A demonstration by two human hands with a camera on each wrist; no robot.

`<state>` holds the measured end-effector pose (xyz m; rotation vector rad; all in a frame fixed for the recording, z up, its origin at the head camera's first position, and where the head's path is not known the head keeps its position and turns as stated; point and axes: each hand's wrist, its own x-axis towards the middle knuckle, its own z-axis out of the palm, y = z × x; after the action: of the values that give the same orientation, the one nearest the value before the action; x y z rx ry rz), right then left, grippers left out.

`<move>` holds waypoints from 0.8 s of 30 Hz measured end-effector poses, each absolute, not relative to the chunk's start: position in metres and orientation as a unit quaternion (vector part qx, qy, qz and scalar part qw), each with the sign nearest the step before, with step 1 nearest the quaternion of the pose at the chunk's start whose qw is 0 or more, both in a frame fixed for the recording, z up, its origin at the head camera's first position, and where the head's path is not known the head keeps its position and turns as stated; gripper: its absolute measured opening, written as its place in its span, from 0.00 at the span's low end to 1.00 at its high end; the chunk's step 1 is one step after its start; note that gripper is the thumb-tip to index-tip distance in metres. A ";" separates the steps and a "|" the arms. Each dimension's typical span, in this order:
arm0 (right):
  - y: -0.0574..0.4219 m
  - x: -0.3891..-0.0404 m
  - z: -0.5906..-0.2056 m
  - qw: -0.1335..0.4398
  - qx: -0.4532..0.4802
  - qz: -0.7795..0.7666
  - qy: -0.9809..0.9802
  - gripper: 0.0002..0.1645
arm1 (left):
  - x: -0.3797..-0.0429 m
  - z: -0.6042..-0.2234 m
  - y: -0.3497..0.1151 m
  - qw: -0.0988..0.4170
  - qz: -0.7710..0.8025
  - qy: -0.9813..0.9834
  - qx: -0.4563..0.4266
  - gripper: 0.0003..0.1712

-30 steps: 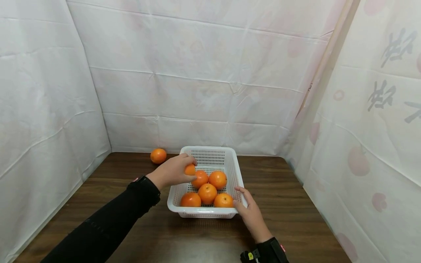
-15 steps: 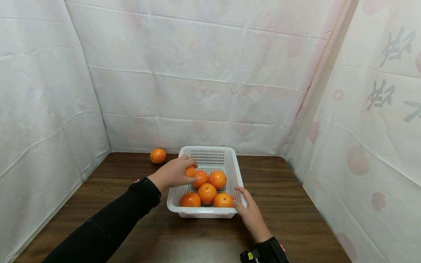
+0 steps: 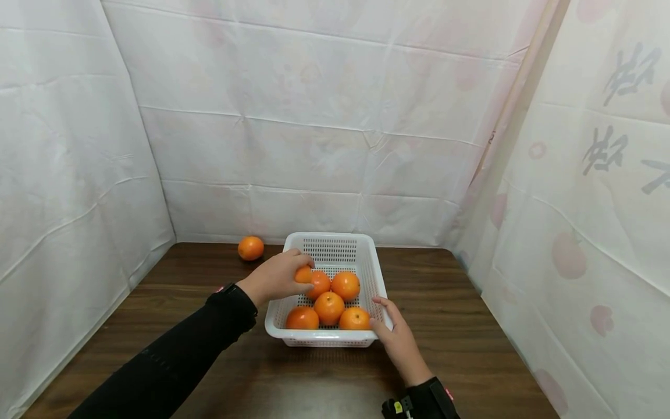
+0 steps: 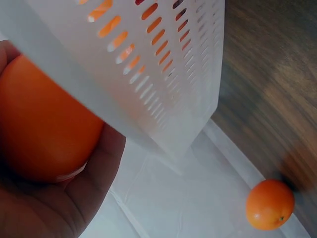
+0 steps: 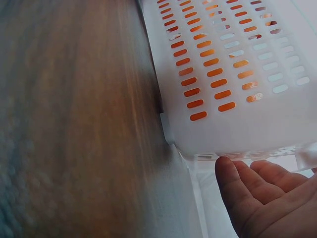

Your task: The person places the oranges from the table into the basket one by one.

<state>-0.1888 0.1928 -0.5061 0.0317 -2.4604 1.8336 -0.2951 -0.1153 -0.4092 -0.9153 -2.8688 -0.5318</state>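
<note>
My left hand holds an orange over the left side of a white plastic basket. In the left wrist view the fingers curve round that orange, close beside the basket's rim. Several oranges lie inside, mostly toward the near end; the held one partly overlaps another in the head view. At the near right corner my right hand grips the basket's edge, thumb toward the front and fingers along the right side. Its fingers show against the slotted wall in the right wrist view.
One loose orange rests on the dark wooden table, behind and left of the basket, near the back edge. White cloth sheets hang along the back and both sides.
Almost nothing differs. Both hands, the held orange and the basket keep their places, with only a very slight shift of the whole head view.
</note>
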 end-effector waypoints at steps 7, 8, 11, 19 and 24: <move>0.194 -0.189 -0.508 0.039 0.015 0.596 -0.802 0.31 | -0.297 -0.414 -0.116 0.066 -0.170 -0.930 -0.320 0.24; 0.194 -0.190 -0.507 0.039 0.016 0.595 -0.802 0.31 | -0.297 -0.415 -0.116 0.068 -0.171 -0.929 -0.322 0.24; 0.194 -0.190 -0.507 0.039 0.016 0.595 -0.803 0.31 | -0.298 -0.416 -0.116 0.071 -0.172 -0.926 -0.327 0.24; 0.193 -0.189 -0.506 0.038 0.015 0.598 -0.801 0.30 | -0.300 -0.424 -0.118 0.082 -0.163 -0.925 -0.334 0.33; 0.192 -0.189 -0.507 0.039 0.013 0.596 -0.802 0.30 | -0.301 -0.430 -0.123 0.073 -0.168 -0.928 -0.325 0.33</move>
<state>-0.1892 0.1922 -0.5066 0.0409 -2.4580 1.8268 -0.3006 -0.1234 -0.4303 -0.9759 -2.7867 -0.5039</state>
